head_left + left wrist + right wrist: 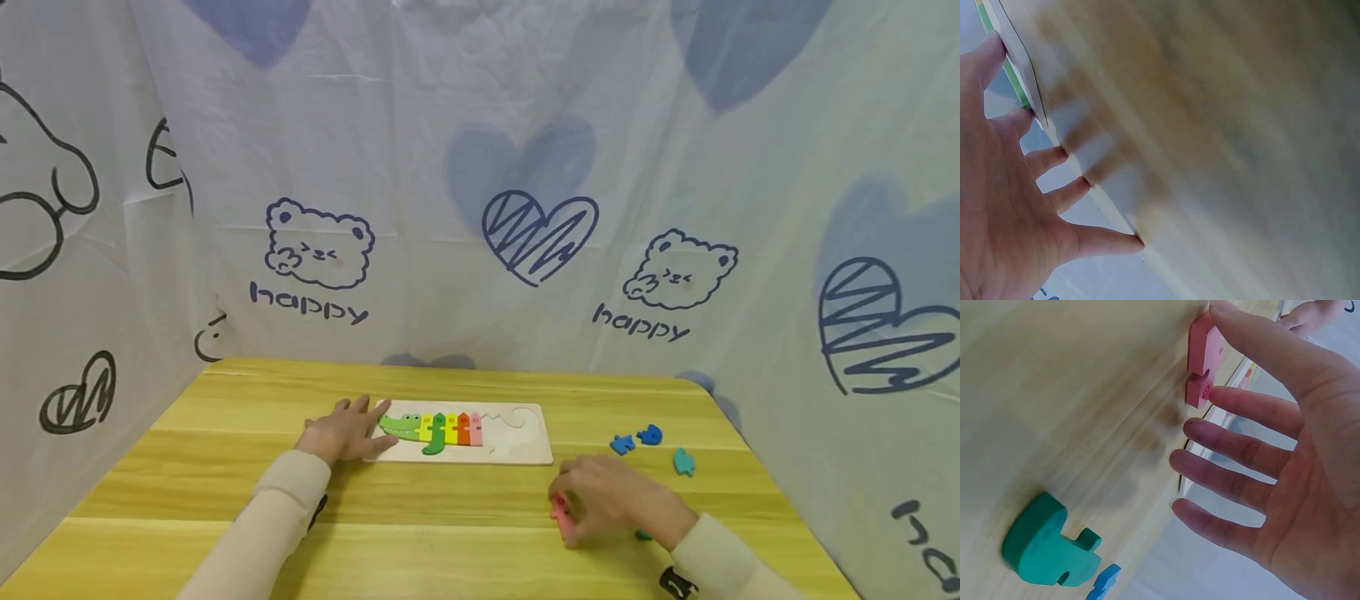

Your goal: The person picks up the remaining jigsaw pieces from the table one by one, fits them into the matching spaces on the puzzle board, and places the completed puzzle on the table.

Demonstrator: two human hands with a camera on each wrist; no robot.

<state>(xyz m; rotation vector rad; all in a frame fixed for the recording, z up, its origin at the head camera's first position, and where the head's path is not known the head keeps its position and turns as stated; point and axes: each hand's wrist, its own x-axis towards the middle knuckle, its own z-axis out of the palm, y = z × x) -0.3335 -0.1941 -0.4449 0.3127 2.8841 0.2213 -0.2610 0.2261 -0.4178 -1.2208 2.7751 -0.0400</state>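
A white wooden puzzle board lies on the table, its left part filled with a crocodile's green head and yellow, green, orange and pink body pieces. The recess at its tail end shows bare. My left hand rests at the board's left end, fingers spread, the thumb near its lower edge. To the right of and nearer than the board, my right hand pinches a darker pink puzzle piece by its two ends, between thumb and index finger. The other fingers are extended, holding nothing.
Two blue puzzle pieces and a teal piece lie loose on the right side of the table. A green rounded piece lies near my right wrist, mostly hidden in the head view. A printed cloth hangs behind the table.
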